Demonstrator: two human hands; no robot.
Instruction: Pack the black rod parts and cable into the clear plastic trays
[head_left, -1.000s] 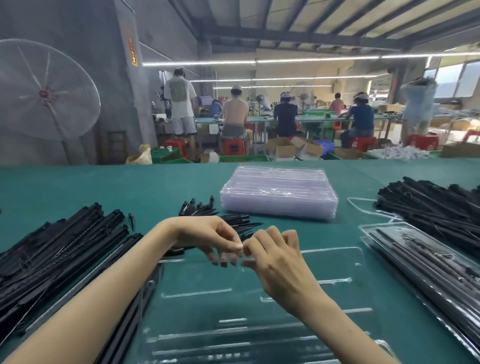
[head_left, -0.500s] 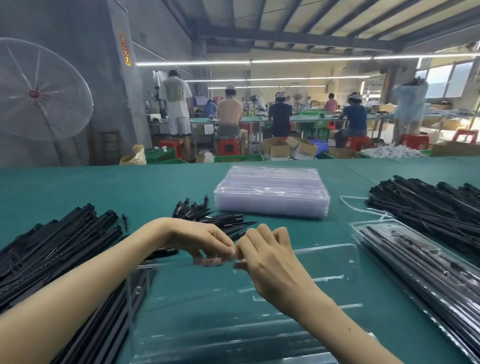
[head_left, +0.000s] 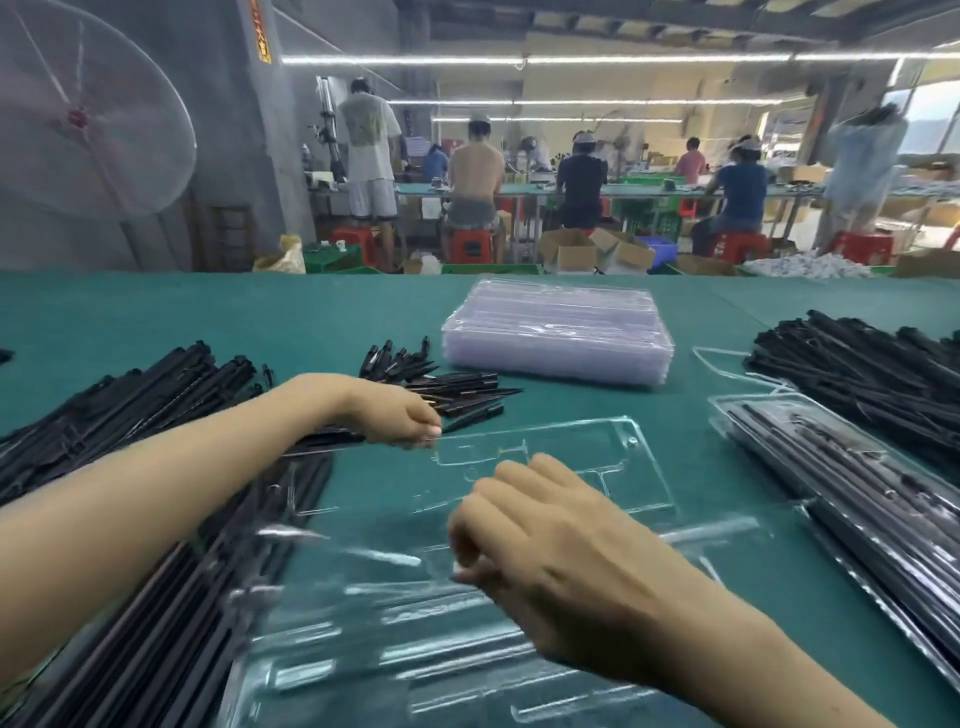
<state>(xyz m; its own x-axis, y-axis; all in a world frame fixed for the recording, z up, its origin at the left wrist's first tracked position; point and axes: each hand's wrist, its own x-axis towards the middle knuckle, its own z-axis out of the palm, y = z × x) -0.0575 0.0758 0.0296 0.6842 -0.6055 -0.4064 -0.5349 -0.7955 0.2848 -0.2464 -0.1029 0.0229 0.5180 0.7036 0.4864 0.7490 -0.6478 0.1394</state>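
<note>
At frame centre we see two clear plastic trays, thin, glossy and moulded with long grooves. The far tray (head_left: 561, 457) lies flat on the green worktop (head_left: 208, 322); our left hand (head_left: 400, 415) pinches its left edge. The near tray (head_left: 395, 623), blurred, sits at lower centre, its upper edge pinched by our right hand (head_left: 540, 561). Black rods (head_left: 119, 410) are heaped at left, short black pointed parts (head_left: 447, 384) above the left hand, more rods (head_left: 872, 374) at right beside a filled tray (head_left: 852, 467). A stack of trays (head_left: 556, 332) sits at upper centre.
</note>
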